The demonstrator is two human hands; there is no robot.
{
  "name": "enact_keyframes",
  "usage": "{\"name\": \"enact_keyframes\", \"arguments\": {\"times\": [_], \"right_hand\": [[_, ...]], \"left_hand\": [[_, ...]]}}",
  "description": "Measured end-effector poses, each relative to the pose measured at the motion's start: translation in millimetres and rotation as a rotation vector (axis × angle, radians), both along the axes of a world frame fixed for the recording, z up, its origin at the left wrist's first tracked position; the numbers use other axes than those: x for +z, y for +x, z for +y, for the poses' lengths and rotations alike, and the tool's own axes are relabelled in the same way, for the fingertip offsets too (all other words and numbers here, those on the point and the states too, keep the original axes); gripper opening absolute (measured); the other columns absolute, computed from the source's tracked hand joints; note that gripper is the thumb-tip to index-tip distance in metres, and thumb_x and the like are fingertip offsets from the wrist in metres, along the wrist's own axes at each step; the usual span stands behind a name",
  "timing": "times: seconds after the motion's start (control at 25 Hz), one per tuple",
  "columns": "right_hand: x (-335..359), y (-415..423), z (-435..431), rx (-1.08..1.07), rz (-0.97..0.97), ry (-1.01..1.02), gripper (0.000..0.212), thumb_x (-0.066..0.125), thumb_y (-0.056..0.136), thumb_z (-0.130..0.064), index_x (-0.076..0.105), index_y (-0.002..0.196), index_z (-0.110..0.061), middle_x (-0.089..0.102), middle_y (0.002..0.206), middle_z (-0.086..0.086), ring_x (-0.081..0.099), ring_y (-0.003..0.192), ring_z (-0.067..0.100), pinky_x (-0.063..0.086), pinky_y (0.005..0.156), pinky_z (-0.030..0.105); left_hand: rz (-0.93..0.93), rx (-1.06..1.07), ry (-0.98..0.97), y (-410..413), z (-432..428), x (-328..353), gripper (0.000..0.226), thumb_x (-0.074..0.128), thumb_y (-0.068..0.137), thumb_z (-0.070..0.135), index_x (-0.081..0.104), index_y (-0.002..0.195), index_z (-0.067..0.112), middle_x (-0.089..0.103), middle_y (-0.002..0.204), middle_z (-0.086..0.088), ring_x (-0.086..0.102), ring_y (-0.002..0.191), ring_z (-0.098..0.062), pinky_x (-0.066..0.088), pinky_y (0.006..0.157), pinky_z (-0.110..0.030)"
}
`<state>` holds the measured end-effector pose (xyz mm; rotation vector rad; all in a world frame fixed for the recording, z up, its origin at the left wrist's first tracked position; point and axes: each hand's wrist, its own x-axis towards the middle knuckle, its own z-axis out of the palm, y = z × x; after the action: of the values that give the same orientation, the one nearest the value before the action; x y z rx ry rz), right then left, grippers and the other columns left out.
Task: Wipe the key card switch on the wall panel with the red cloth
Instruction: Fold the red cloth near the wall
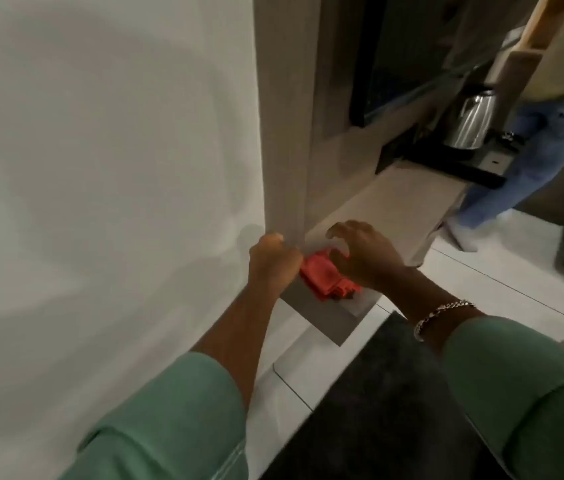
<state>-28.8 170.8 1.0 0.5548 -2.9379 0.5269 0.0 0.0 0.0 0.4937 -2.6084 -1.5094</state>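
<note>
The red cloth (322, 277) lies bunched on a low grey ledge (325, 315) at the foot of the wooden wall panel (284, 133). My left hand (273, 263) is closed in a fist on the cloth's left edge, against the panel's corner. Just to the right, my right hand (367, 254) arches over the cloth's right side with its fingers spread and curled, and its palm seems to rest on the fabric. No key card switch shows anywhere in the view. The picture is blurred by motion.
A white wall (100, 168) fills the left. A wooden counter (394, 202) runs back to a steel kettle (471, 123) on a black tray. A person in jeans (533, 161) stands at the right. A dark mat (377, 410) covers the tiled floor below.
</note>
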Motion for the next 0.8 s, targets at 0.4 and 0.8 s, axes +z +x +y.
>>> {"name": "enact_keyframes", "arguments": {"times": [0.4,0.8], "right_hand": [[-98.7,-19.0,22.0,-0.001,-0.115,-0.030,0.038,0.062,0.094,-0.032,0.062,0.130,-0.019,0.051,0.143,0.016,0.048,0.128,0.037,0.036,0.110,0.041],[-32.5,56.2,-94.0,0.139,0.116,-0.267,0.053,0.029,0.101,-0.048,0.040,0.148,-0.024,0.037,0.158,0.013,0.036,0.143,0.032,0.029,0.119,0.050]], "left_hand": [[-0.283,0.218,0.571,-32.9,48.2,-101.3,0.043,0.084,0.072,0.020,0.066,0.105,-0.002,0.072,0.107,-0.023,0.072,0.089,-0.037,0.063,0.077,-0.046],[-0.065,0.055,0.767,50.1,-53.9,-9.2,0.010,0.054,0.086,0.004,0.055,0.095,0.007,0.065,0.098,-0.016,0.065,0.091,-0.033,0.061,0.070,-0.046]]}}
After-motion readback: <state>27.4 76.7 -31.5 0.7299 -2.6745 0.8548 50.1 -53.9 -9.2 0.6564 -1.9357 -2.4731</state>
